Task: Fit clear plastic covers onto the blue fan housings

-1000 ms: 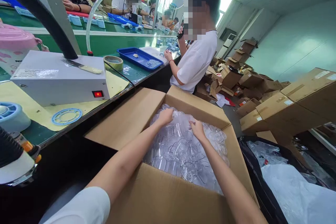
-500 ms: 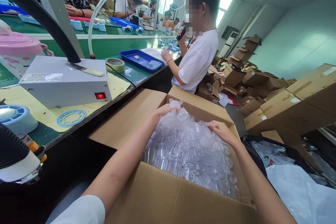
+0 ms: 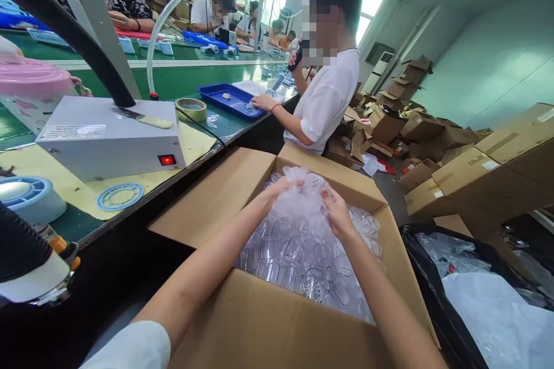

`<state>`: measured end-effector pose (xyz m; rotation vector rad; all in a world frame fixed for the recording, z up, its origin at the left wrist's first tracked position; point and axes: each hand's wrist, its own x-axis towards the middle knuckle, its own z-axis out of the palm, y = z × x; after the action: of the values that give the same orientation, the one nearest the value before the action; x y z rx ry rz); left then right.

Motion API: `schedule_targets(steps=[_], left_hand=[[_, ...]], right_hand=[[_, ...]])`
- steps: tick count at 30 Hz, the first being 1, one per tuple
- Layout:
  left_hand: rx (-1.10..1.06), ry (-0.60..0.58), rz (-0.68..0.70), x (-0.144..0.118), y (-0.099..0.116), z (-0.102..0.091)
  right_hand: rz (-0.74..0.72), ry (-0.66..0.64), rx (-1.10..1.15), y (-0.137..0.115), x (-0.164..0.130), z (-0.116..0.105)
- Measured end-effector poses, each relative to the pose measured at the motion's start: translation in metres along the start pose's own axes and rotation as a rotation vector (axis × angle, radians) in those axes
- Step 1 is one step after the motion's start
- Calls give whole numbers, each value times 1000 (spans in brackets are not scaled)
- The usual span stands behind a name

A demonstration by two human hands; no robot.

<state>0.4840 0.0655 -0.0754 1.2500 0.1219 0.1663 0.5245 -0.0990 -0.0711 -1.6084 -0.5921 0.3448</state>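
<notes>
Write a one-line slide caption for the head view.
Both hands, left hand and right hand, gather a clear plastic bag in a cardboard box.

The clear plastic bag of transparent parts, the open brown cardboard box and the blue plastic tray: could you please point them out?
clear plastic bag of transparent parts [image 3: 303, 242], head view, its bulging middle.
open brown cardboard box [image 3: 216, 193], head view, left flap.
blue plastic tray [image 3: 219, 102], head view, near rim.
</notes>
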Motion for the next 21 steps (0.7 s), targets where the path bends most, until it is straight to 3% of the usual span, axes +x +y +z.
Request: schedule_targets(steps=[5, 11, 14, 16, 21], left_hand=[[318, 19, -16, 0, 6, -2], [856, 327, -186, 0, -3, -27], [1045, 396, -277, 1, -18, -32], [1136, 399, -299, 2, -27, -33], [1286, 374, -295, 6, -37, -35]], right_hand=[[1, 225, -167, 13, 9, -24], [-44, 355, -430, -1, 4, -97], [-7, 283, -479, -4, 8, -120], [42, 177, -502, -1, 14, -122], [148, -67, -615, 22, 41, -87]])
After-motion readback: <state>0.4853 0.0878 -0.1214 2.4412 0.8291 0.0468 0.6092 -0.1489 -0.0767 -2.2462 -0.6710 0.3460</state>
